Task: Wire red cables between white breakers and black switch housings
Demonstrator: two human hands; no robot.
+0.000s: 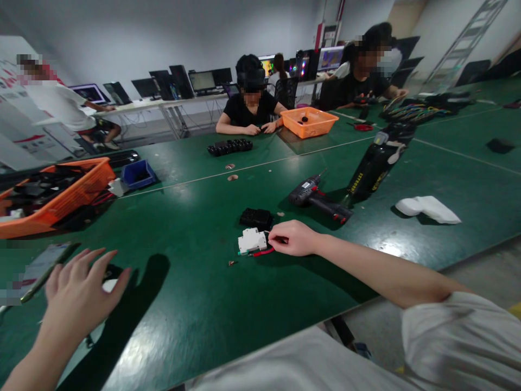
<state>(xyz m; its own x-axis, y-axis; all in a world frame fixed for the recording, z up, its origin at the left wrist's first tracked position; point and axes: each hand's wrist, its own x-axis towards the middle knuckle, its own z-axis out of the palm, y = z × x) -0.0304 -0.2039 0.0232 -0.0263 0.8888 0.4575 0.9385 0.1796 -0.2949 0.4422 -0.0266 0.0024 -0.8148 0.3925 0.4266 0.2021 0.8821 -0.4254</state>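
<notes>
My right hand (295,238) is closed in a pinch at the right side of a small white circuit breaker (252,241) lying on the green table. From beneath the breaker a short red wire (264,252) runs up to my fingertips, which are closed on it. A black boxy part (256,218) sits just behind the breaker. A tiny copper-coloured piece (232,263) lies in front of it. My left hand (79,288) hovers at the left with fingers spread, holding nothing, beside a phone (44,266). Under that hand, a partly hidden object cannot be made out.
A black cordless drill (317,198) lies behind my right arm, near a tall black cylinder (372,168) and a white wrapped item (429,209). Left stand an orange basket (87,187) and blue bin (138,175). Across the table (195,217), a person works beside an orange basket (309,126).
</notes>
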